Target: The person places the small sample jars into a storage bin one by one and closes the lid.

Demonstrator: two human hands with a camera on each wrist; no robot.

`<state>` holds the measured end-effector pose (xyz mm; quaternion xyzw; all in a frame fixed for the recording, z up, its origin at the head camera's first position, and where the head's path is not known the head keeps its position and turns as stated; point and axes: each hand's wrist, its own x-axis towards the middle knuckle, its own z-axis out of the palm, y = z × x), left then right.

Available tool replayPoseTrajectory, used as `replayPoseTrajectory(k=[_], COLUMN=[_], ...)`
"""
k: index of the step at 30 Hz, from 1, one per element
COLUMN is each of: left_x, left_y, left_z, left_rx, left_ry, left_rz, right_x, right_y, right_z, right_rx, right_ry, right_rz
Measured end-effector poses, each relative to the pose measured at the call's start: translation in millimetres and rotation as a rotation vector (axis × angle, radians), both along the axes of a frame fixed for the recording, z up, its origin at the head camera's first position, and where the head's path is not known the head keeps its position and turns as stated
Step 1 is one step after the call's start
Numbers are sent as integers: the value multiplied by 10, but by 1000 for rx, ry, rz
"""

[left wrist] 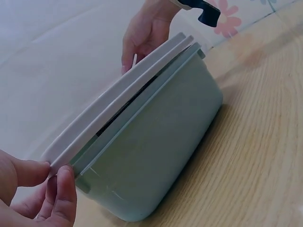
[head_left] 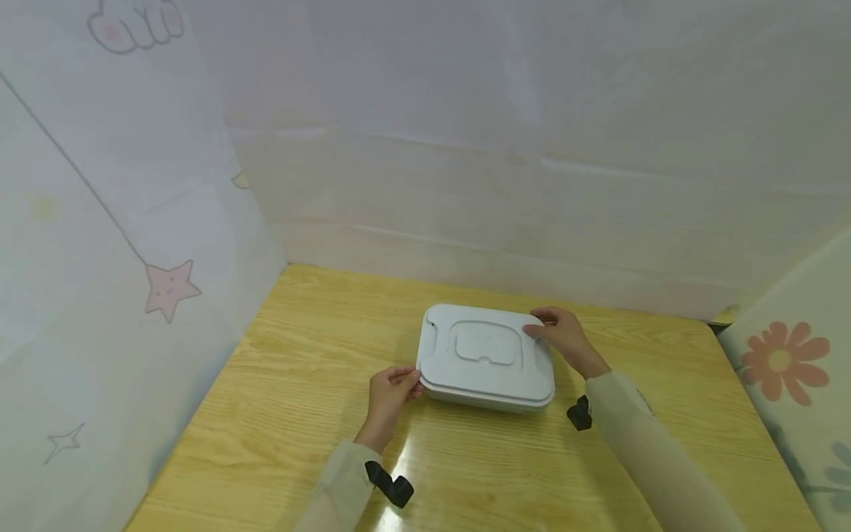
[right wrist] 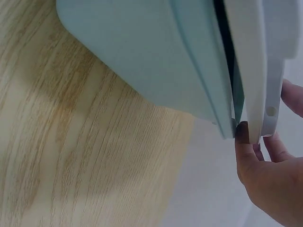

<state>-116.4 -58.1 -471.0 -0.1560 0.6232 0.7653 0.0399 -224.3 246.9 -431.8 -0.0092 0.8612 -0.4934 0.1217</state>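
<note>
A white lid [head_left: 488, 343] with a raised rounded panel lies over a pale green plastic box [left wrist: 156, 132] on the table. In both wrist views a narrow dark gap shows between the lid and the box rim. My left hand [head_left: 388, 403] pinches the lid's near left corner, thumb on top and fingers beneath. At the lid's right end, my right hand [head_left: 565, 340] grips the edge; in the right wrist view its fingertips [right wrist: 242, 137] reach under the lid, beside the box rim. The inside of the box is hidden.
The box stands on a wood-grain table [head_left: 299, 384], towards its back edge. A pale wall covering [head_left: 465, 185] rises behind, and patterned side sheets [head_left: 133, 369] border the table. Black mounts [head_left: 392, 486] are worn on both wrists.
</note>
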Motion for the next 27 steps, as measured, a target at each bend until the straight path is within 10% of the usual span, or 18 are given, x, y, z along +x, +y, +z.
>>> replayPoseTrajectory(k=[27], left_x=[-26], left_y=[-116], left_z=[-113], left_rx=[-35], left_ry=[-19], left_rz=[-100], right_x=[32], right_y=[-51], right_z=[-275], right_rx=[71], right_ry=[79], right_rz=[-42])
